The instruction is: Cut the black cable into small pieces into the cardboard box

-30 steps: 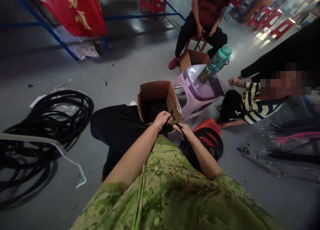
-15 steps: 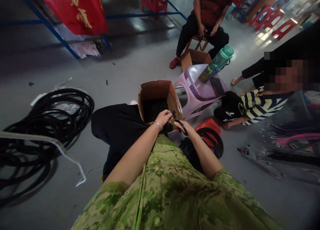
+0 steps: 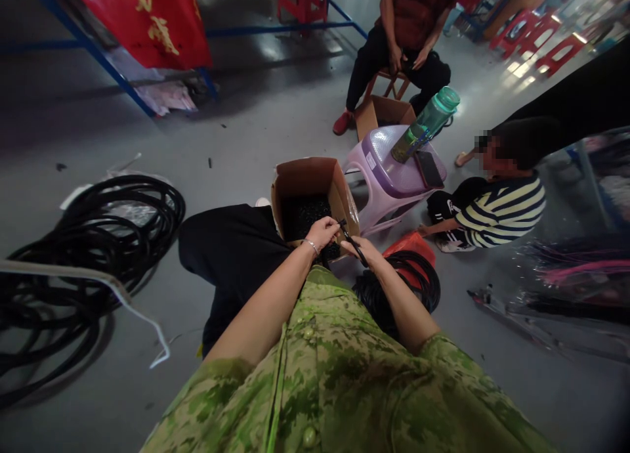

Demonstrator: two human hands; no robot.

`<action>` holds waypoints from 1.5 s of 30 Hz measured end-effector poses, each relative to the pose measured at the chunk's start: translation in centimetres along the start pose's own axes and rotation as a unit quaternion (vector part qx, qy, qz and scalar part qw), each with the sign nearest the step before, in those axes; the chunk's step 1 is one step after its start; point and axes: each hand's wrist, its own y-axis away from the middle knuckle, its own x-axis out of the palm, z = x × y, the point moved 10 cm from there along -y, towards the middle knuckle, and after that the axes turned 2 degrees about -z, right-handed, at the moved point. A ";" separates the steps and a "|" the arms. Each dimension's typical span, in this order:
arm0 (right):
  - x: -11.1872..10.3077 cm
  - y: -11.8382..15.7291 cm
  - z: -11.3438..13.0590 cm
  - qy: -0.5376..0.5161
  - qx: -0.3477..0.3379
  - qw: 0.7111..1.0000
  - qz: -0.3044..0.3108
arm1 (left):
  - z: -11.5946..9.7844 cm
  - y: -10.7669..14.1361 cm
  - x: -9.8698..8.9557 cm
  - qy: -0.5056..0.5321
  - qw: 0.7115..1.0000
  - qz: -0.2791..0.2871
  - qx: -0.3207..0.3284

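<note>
Over the near edge of an open cardboard box (image 3: 339, 184), my left hand (image 3: 323, 234) pinches a small black piece (image 3: 342, 222). My right hand (image 3: 363, 248) is closed on the black handles of scissors (image 3: 355, 244), whose tips are at the small piece. Many small black pieces (image 3: 306, 218) lie inside the box. A bundle of thin black tubing (image 3: 416, 276) lies on a red bag (image 3: 404, 244) beside my right forearm.
A purple stool (image 3: 378, 161) holds a green bottle (image 3: 423, 128) and a dark phone. Thick black hose coils (image 3: 118, 210) lie on the left. One person sits beyond the stool; another, in a striped shirt, crouches at right, a hand at the red bag.
The scissors' handles have drawn together in my right hand. My left hand has stayed in place. The person in the striped shirt has moved more upright and reached to the red bag.
</note>
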 end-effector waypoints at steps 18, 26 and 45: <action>-0.8 2.1 0.9 0.125 -0.012 0.982 -0.140 | 0.5 -0.2 -0.7 0.052 0.998 -0.031 -0.022; -0.1 1.9 0.2 0.115 0.003 0.980 -0.161 | 0.9 -0.1 -1.2 0.040 0.996 -0.065 -0.035; 0.6 0.2 1.2 -0.008 0.005 1.000 0.006 | 0.1 -0.2 -0.4 -0.040 0.999 -0.014 0.015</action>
